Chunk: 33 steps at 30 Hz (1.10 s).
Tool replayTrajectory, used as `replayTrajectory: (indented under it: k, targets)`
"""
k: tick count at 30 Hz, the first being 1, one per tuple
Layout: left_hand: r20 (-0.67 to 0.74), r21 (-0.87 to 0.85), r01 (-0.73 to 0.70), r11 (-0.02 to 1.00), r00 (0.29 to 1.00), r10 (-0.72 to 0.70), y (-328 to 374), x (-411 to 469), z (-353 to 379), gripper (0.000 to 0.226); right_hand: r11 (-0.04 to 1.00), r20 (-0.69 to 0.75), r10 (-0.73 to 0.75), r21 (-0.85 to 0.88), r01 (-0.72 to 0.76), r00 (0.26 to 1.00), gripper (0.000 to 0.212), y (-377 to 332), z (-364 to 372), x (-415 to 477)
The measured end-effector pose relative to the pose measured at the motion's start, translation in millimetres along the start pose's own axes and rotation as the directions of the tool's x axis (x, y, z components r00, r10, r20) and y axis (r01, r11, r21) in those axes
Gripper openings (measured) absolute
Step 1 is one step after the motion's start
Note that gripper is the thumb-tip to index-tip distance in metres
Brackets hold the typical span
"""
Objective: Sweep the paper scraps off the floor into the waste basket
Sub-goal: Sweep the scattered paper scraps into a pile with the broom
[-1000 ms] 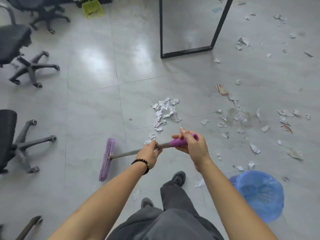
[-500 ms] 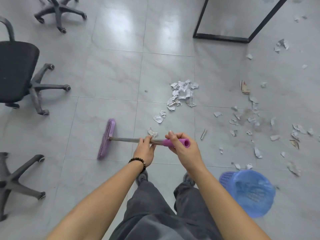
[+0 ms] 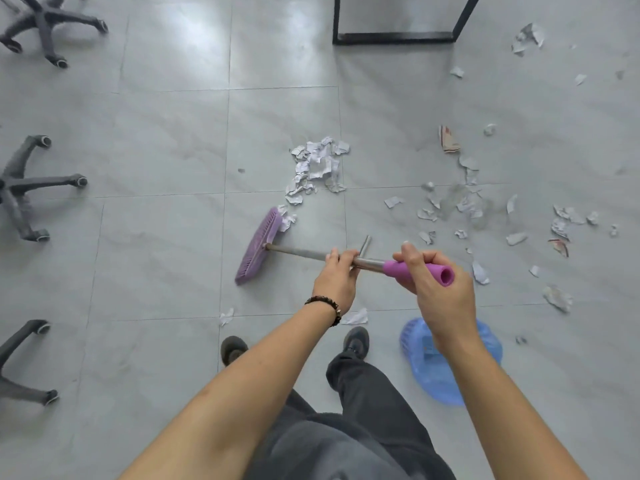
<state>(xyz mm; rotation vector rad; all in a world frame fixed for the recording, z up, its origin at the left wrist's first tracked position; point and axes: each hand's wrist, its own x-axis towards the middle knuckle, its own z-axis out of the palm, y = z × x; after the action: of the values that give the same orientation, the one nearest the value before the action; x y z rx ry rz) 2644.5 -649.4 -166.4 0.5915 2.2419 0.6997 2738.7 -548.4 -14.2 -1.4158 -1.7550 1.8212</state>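
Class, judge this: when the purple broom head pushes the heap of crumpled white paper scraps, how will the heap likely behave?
The scrap heap looks loose and thin, so it probably slides easily but spreads. Pieces touching the broom head may cling or slip round its ends. The glossy tile floor likely gives little grip.

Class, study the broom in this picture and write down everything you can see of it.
The broom has a wide purple plastic-looking head with purple bristles, a thin grey metal shaft and a purple grip, open at its end. It slants low, its head on the grey floor, bristles against a few paper scraps. The left hand holds the shaft; the right hand holds the grip.
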Motion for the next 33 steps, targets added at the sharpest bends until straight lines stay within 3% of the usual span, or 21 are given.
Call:
replayTrajectory:
  k: [3, 6, 8, 12, 17, 25, 29, 33]
  targets:
    - [-0.022, 0.01, -0.117, 0.993, 0.993, 0.117, 49.7, 5.8, 20.4, 0.025, 0.998, -0.015, -0.057, -0.04, 0.056, 0.998, 0.036, -10.4, -46.3, 8.6]
    - [-0.053, 0.148, -0.203, 0.968, 0.976, 0.212, 79.4, 6.0, 16.3, 0.026, 0.995, -0.019, -0.094, 0.024, 0.094, 0.995, 0.031, -24.7, -69.4, 10.1]
    - [-0.056, 0.279, -0.212, 0.937, 0.97, 0.236, 91.2, 1.4, 8.0, 0.024, 0.99, -0.027, -0.112, 0.08, 0.114, 0.993, 0.032, -36.0, -75.8, 8.5]
    - [-0.106, 0.347, -0.165, 0.923, 0.971, 0.214, 81.3, -27.9, -12.8, 0.02, 0.983, 0.042, -0.118, 0.146, 0.111, 0.992, 0.042, -46.6, -68.7, -5.6]
    - [-0.167, 0.357, -0.014, 0.934, 0.983, 0.079, -18.5, -87.1, -50.4, 0.022, 0.993, 0.286, -0.01, 0.119, -0.025, 0.958, 0.031, -14.3, 0.4, -45.3]
    - [-0.207, 0.165, 0.314, 0.935, 0.938, -0.279, -209.0, -207.5, -59.4, 0.022, 0.989, 0.573, 0.145, -0.071, -0.127, 0.807, 0.022, 78.3, 129.3, -160.6]
    - [-0.154, 0.106, 0.371, 0.923, 0.923, -0.354, -235.7, -239.7, -30.5, 0.026, 0.984, 0.599, 0.172, -0.148, -0.103, 0.782, 0.026, 103.7, 136.3, -195.7]
    - [-0.178, 0.059, 0.324, 0.944, 0.934, -0.31, -209.3, -238.2, 0.6, 0.027, 0.981, 0.541, 0.188, -0.145, -0.13, 0.819, 0.023, 103.6, 100.5, -186.2]
